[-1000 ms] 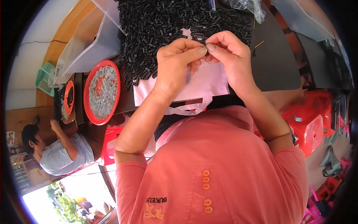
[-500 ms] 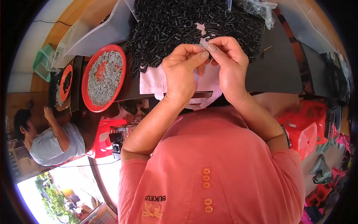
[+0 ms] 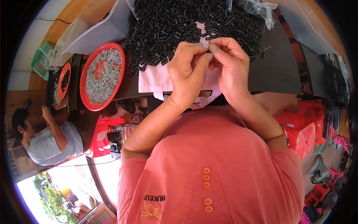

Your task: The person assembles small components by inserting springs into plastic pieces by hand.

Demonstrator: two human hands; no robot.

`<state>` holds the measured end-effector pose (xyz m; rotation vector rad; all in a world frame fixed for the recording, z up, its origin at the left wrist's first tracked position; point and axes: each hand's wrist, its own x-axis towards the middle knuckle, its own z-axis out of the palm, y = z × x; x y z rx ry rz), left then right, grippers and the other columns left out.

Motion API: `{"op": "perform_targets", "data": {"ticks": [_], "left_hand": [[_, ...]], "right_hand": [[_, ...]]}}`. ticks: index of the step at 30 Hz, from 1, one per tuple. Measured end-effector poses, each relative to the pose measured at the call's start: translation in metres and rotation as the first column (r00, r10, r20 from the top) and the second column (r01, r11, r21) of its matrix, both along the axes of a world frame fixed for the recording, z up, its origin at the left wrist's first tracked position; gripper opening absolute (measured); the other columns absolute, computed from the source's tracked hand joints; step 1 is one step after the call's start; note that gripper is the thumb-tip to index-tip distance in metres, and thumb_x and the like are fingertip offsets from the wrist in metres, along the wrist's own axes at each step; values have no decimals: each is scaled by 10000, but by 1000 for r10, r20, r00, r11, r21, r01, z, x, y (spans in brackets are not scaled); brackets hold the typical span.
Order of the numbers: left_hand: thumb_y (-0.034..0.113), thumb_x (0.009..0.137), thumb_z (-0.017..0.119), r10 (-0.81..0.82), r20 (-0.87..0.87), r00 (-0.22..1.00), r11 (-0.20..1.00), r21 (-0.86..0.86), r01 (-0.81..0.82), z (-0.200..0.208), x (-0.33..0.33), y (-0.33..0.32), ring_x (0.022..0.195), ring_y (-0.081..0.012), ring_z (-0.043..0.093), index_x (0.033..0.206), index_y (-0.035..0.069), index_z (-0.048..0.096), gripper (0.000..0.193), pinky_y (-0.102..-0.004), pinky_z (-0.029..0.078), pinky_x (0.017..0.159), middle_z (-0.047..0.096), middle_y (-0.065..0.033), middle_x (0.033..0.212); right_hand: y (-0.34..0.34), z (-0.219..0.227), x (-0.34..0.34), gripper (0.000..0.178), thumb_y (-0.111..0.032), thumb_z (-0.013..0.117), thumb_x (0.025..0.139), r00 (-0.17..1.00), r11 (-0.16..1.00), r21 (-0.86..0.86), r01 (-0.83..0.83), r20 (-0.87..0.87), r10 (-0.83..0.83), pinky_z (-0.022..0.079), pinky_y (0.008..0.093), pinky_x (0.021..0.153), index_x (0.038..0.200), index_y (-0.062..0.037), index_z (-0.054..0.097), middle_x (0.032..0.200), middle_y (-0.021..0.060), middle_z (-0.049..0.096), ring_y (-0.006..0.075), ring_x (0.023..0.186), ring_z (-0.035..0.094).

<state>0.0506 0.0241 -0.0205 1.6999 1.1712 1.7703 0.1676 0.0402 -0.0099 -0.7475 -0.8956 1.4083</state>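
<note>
Thumbs and fingertips of my left hand (image 3: 185, 74) and my right hand (image 3: 234, 69) are pinched together, nearly touching, over the pale pink cloth (image 3: 151, 80). Whatever sits between the fingers is too small and covered to make out. Just beyond them spreads a large heap of small black tubular plastic pieces (image 3: 164, 35), some lying on the cloth's far edge. To the left, a red round tray (image 3: 82, 91) holds many small clear, glossy pieces (image 3: 100, 84).
Translucent bins (image 3: 99, 35) flank the dark table (image 3: 279, 71), with a clear plastic bag (image 3: 263, 11) at the far right. Left lie a green basket (image 3: 41, 61) and a smaller orange-red tray (image 3: 64, 82). Another person (image 3: 56, 143) sits left; red stools (image 3: 300, 136) stand right.
My left hand has shifted slightly right and turned, its fingers curling more closely. My right hand stays almost in place, still pinching.
</note>
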Motion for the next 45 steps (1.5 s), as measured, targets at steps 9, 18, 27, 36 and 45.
{"op": "perform_targets", "data": {"ticks": [9,18,27,36,45], "left_hand": [[-18,801,732,65,-200,978,983,179,-29,4,-10,1,654,-134,567,910,11,640,146,-253,475,577,614,-75,825],[-26,821,721,20,-5,1000,999,42,-20,4,-16,0,669,-104,585,911,-13,647,117,-228,480,595,618,-58,826],[-37,832,715,-108,316,942,960,-213,182,10,-16,-7,709,-67,569,923,-21,654,111,-207,482,621,614,-10,831],[-35,825,714,-90,99,991,971,-211,109,11,-26,-8,664,-58,537,896,-19,666,88,-192,428,550,625,-11,826],[-17,826,703,-145,186,972,895,-393,209,19,-28,-12,592,-60,551,895,-5,669,78,-213,446,509,634,-26,728]], "right_hand": [[0,1,1,90,-64,611,939,997,999,13,-37,-61,37,451,228,603,1007,-11,634,859,37,649,98,706,595],[-4,2,1,108,-97,593,953,990,991,25,-133,55,131,463,254,596,1008,-8,619,814,78,670,176,651,650],[-3,0,0,105,-80,587,954,990,989,46,-141,20,141,460,254,594,1016,0,617,834,84,668,175,649,650],[7,9,10,67,-72,626,929,957,947,289,-143,283,58,471,223,581,964,-15,623,782,26,630,112,636,606],[18,18,21,107,59,583,829,720,763,539,-356,679,-143,462,315,577,910,-11,577,771,85,601,191,656,605]]}}
